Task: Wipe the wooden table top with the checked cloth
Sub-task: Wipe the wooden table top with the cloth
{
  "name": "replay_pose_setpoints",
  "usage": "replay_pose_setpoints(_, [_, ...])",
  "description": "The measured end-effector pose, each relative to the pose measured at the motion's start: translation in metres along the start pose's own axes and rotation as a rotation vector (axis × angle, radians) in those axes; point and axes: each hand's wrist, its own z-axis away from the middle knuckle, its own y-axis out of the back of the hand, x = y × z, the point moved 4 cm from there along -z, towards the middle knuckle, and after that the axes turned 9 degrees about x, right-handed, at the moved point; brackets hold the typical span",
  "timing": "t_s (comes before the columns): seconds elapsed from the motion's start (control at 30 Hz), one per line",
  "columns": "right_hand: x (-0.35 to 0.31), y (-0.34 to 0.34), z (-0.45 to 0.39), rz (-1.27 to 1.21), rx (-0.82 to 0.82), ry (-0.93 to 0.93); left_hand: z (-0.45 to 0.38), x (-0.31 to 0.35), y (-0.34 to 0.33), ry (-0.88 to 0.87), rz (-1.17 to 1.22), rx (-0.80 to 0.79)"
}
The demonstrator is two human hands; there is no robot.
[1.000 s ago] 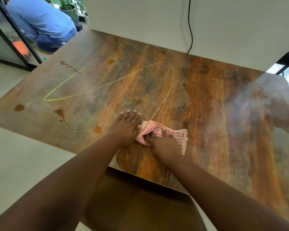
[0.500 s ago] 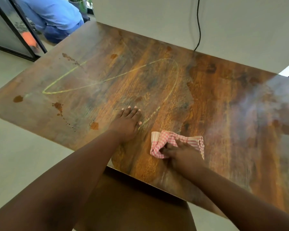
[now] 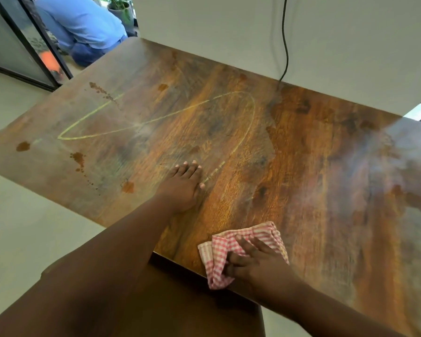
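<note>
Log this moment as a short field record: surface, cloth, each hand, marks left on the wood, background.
surface: wooden table top, against a white wall
cloth: pink checked cloth, bunched at the near edge, one corner hanging over it
right hand: on the cloth, fingers curled into its folds
left hand: flat on the wood, fingers straight
marks: yellow looping line; brown spots toward the left end
background: person in a blue shirt crouched beyond the far left corner
</note>
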Motion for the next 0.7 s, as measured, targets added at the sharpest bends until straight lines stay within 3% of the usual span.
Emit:
replay_pose_setpoints(0.2, [0.043, -0.002, -0.037, -0.19, -0.02, -0.193, 0.001, 0.004, 0.001, 0.043, 0.017, -0.001])
replay_pose_setpoints(0.33, [0.054, -0.003, -0.096, -0.198, 0.026, -0.305, -0.006, 0.001, 0.009, 0.089, 0.235, 0.039])
replay_pose_setpoints(0.5, [0.03, 0.0, -0.14, -0.15, -0.02, -0.164, -0.012, -0.007, 0.019, 0.085, 0.285, -0.003])
replay_pose_setpoints(0.6, [0.021, -0.006, -0.117, -0.137, -0.006, -0.098, -0.01, -0.012, 0.024, 0.049, 0.287, -0.008])
replay_pose_setpoints(0.7, [0.03, -0.014, -0.082, -0.168, -0.067, -0.158, 0.0, -0.024, 0.022, 0.07, 0.218, 0.005])
